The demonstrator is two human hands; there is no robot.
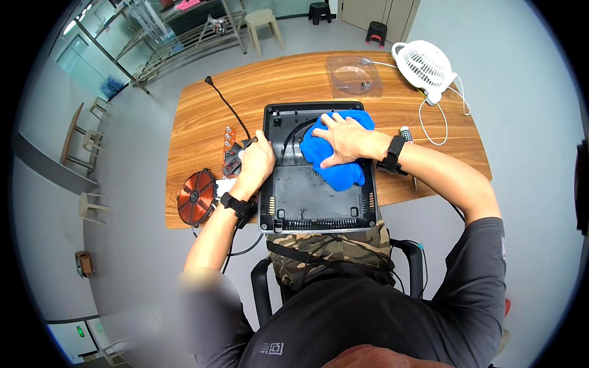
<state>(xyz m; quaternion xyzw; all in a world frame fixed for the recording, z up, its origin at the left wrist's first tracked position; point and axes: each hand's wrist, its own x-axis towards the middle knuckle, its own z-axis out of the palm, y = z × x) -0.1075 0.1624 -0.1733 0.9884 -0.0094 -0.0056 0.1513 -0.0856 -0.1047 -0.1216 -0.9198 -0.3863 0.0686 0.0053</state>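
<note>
One cloth [341, 175] is pressed by the spread right hand [348, 138] onto a casing [291, 193] across the near table [282, 76] edge. The grip of the left hand [256, 163] alongside cannot be told.

A crumpled blue cloth [341, 176] lies across the far right of a shallow black plastic housing [296, 191].
</note>
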